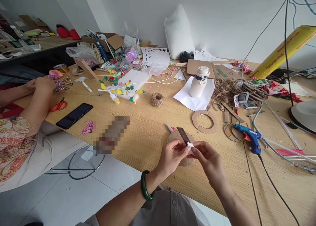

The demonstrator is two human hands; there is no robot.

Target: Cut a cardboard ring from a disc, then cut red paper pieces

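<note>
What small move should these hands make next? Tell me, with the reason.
Probably squeeze the small white piece together: the left hand and right hand both pinch it by the fingertips above the corrugated cardboard disc, while the hot glue gun lies unheld.

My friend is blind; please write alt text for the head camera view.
A person's left hand and right hand hold a small white piece over a cardboard disc on a cluttered wooden table. A blue glue gun lies to the right; a twine ball and white bottle are farther back.
</note>
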